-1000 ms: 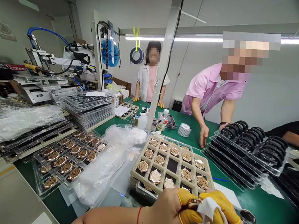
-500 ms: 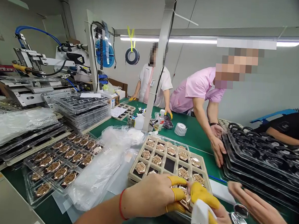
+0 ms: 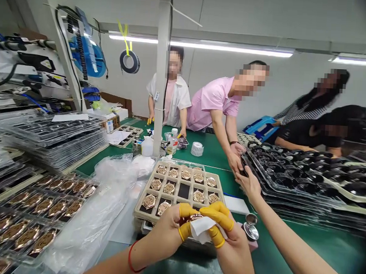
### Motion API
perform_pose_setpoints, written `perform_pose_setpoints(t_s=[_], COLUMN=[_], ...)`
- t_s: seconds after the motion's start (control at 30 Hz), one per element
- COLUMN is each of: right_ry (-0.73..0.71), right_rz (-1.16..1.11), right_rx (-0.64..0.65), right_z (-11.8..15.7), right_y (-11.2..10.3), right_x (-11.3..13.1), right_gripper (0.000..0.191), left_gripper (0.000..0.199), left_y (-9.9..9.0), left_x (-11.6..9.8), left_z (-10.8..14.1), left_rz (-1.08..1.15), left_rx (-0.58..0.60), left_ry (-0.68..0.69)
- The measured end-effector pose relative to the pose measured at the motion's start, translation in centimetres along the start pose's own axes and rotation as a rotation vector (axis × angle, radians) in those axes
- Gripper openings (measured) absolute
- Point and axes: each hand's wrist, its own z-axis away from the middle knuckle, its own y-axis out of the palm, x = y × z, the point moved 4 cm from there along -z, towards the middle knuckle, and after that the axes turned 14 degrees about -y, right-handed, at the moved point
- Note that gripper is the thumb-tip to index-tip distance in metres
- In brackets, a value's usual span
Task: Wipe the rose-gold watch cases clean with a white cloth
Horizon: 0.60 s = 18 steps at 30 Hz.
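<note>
Both my hands meet over the near edge of a beige compartment tray [image 3: 138, 206] of rose-gold watch cases. My left hand [image 3: 170, 228], a red string on its wrist, pinches a watch case [image 3: 194, 217] in yellow finger cots. My right hand [image 3: 223, 233], also in yellow cots, presses a white cloth [image 3: 202, 228] against that case. Fingers and cloth hide most of the case. One compartment in the tray's middle row shows only its dark lining [image 3: 184, 191].
Plastic wrap [image 3: 89, 214] and trays of watch cases [image 3: 41, 205] lie left. Stacked black-part trays [image 3: 291, 179] stand right, where another person's arm [image 3: 276, 223] reaches in. A co-worker in pink [image 3: 215, 100] leans over the table. A metal-lidded container [image 3: 251, 228] is beside my right hand.
The view has turned right. My hands have lifted a watch case from the tray area and brought the cloth onto it. The other person's arm now reaches farther forward to the black-part trays.
</note>
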Motion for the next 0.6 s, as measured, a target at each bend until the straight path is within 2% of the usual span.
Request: perform_pose_setpoints(t_s=[0.1, 0.17, 0.2, 0.3, 0.4, 0.47, 0.5, 0.6], right_ry=[0.076, 0.117, 0.127, 0.11, 0.048, 0.009, 0.003, 0.028], right_rz=[-0.25, -0.372, -0.408, -0.358, -0.065, 0.059, 0.058, -0.15], right_rx=[-0.122, -0.121, -0.073, 0.133, 0.224, 0.183, 0.126, -0.088], right_z=[0.3, 0.2, 0.1, -0.6, -1.3, -1.5, -1.5, -1.2], right_y=[0.5, 0.9, 1.0, 1.1, 0.9, 1.0, 1.1, 1.5], right_x=[-1.1, -1.6, -1.7, -1.0, -0.3, -0.1, -0.2, -0.8], right_gripper=[0.017, 0.019, 0.019, 0.014, 0.008, 0.009, 0.01, 0.012], left_gripper=[0.029, 0.027, 0.027, 0.025, 0.029, 0.029, 0.026, 0.023], left_y=[-0.6, -0.8, -0.9, -1.7, -2.3, -2.4, -2.4, -1.7], left_x=[-0.3, -0.6, -0.8, -0.7, 0.2, 0.7, 1.0, 1.8], left_z=[0.7, 1.2, 1.2, 0.9, 0.5, 0.2, 0.1, -0.3], left_rz=[-0.467, -0.664, -0.728, -0.861, -0.958, -0.894, -0.789, -0.366], left_rx=[-0.256, -0.341, -0.342, -0.249, -0.19, -0.191, -0.189, -0.15], left_ry=[0.353, 0.504, 0.522, 0.394, 0.209, 0.144, 0.116, 0.033])
